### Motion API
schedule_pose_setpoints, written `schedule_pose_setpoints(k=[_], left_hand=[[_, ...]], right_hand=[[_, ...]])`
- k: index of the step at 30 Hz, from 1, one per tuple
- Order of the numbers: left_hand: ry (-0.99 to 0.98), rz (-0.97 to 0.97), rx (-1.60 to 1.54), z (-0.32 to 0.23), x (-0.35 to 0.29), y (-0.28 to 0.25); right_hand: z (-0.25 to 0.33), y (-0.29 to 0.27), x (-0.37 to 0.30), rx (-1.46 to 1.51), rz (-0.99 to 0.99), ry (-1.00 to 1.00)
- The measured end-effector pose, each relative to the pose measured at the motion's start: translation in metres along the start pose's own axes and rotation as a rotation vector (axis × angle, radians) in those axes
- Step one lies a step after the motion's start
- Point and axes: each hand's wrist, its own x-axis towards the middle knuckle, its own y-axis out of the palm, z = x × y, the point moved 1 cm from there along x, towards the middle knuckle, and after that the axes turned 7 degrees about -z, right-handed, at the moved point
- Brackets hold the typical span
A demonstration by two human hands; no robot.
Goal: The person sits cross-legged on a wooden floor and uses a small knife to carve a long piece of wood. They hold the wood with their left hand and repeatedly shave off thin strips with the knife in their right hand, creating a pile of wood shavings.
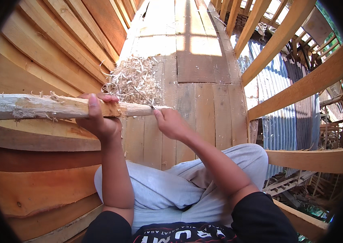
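Observation:
A long pale wooden pole (pixel 50 107) lies level across the left side, its surface rough with lifted splinters and its narrower end near the middle. My left hand (pixel 100 115) is closed around it, thumb on top. At the narrow end, my right hand (pixel 172 122) is closed on a thin dark blade (pixel 152 107); its handle is hidden in the fist. The blade touches or nearly touches the pole tip; I cannot tell which. Just beyond the pole, a heap of curled wood shavings (pixel 135 81) covers part of the floor.
I sit cross-legged on a plank floor (pixel 204 105). Stacked boards (pixel 38 182) rise close on my left, under and beside the pole. A wooden railing (pixel 301 95) runs along the right, with corrugated metal sheets (pixel 286 129) below it. Sunlight falls on the far floor.

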Motion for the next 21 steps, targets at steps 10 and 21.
schedule_pose_setpoints(k=[10, 21], left_hand=[[0.111, 0.050, -0.004, 0.010, -0.001, -0.005], [0.015, -0.054, -0.028, 0.019, 0.008, -0.011]], right_hand=[[0.027, -0.008, -0.001, 0.089, -0.047, -0.105], [0.021, 0.007, -0.003, 0.141, -0.122, -0.156]])
